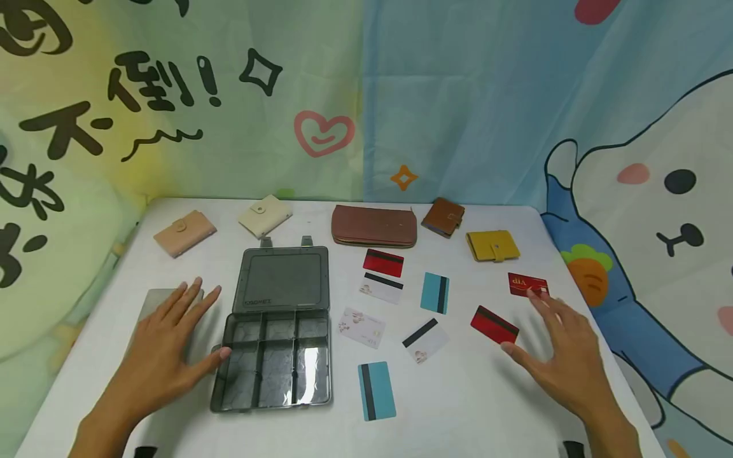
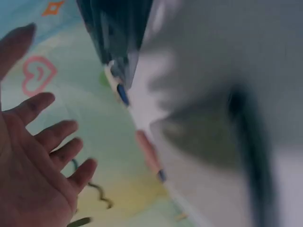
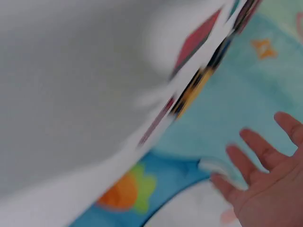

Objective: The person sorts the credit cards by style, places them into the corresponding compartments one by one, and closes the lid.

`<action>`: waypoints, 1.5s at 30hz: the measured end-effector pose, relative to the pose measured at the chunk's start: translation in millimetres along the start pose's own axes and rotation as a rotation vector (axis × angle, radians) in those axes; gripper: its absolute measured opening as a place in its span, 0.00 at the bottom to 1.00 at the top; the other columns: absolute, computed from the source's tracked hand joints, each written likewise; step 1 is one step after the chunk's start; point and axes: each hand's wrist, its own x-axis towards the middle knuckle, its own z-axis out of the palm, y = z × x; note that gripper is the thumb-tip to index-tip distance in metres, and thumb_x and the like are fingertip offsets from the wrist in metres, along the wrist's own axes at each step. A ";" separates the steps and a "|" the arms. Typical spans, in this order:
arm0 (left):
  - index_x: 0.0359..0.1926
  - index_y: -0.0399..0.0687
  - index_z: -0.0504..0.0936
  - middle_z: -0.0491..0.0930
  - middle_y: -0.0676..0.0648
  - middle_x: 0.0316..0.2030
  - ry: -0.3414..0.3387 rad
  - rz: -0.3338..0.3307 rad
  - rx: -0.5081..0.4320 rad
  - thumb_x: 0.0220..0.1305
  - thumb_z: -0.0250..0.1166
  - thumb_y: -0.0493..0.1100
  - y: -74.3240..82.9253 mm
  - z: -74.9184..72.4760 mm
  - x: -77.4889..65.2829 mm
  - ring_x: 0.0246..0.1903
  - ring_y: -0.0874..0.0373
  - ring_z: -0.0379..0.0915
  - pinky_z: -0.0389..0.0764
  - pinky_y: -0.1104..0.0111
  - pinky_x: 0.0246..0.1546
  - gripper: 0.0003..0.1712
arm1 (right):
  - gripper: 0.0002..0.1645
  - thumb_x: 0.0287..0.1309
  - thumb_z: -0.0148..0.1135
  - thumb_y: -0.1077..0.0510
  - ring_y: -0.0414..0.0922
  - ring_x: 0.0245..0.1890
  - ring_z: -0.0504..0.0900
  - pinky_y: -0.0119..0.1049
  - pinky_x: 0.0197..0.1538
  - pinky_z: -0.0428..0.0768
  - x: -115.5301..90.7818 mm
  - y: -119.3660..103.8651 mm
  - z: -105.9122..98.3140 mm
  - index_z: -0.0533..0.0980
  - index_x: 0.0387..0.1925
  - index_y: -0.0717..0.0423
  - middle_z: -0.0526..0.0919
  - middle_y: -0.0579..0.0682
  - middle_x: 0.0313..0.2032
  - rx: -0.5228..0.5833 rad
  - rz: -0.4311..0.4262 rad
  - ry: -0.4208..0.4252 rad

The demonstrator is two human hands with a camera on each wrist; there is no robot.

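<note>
My left hand has its fingers spread over a flat grey panel, and its thumb overlaps the left edge of a grey compartment box whose lid is raised. The left wrist view shows that palm with nothing in it; whether the thumb touches the box I cannot tell. On the right side my right hand hovers, fingers apart and holding nothing, beside a red card with a dark stripe. Its fingertips overlap a red VIP card. In the right wrist view the hand appears raised off the table.
Between box and right hand lie several cards, among them a blue card and a white card. Along the back stand a tan wallet, a cream wallet, a long brown wallet, a small brown wallet and a yellow wallet.
</note>
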 end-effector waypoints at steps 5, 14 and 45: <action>0.75 0.58 0.62 0.65 0.41 0.72 -0.017 -0.026 -0.230 0.51 0.78 0.46 -1.9 17.5 -7.3 0.67 0.40 0.63 0.66 0.60 0.62 0.52 | 0.58 0.41 0.79 0.37 0.58 0.62 0.70 0.70 0.59 0.68 -8.1 -50.9 18.0 0.61 0.74 0.34 0.76 0.56 0.61 0.133 -0.056 -0.130; 0.74 0.52 0.63 0.73 0.40 0.66 -0.023 -0.032 -0.459 0.57 0.70 0.27 -8.4 34.1 -12.8 0.61 0.72 0.70 0.78 0.77 0.50 0.46 | 0.41 0.39 0.76 0.29 0.33 0.37 0.72 0.38 0.46 0.74 -19.2 -131.9 44.6 0.76 0.58 0.31 0.76 0.30 0.36 0.212 -0.148 -0.464; 0.71 0.47 0.69 0.85 0.43 0.39 -0.095 -0.164 -0.393 0.64 0.66 0.32 0.5 33.9 -18.4 0.30 0.66 0.81 0.81 0.69 0.31 0.34 | 0.20 0.56 0.73 0.57 0.38 0.22 0.75 0.28 0.29 0.75 -14.2 -188.8 64.6 0.76 0.49 0.43 0.78 0.41 0.29 0.781 -0.138 -0.506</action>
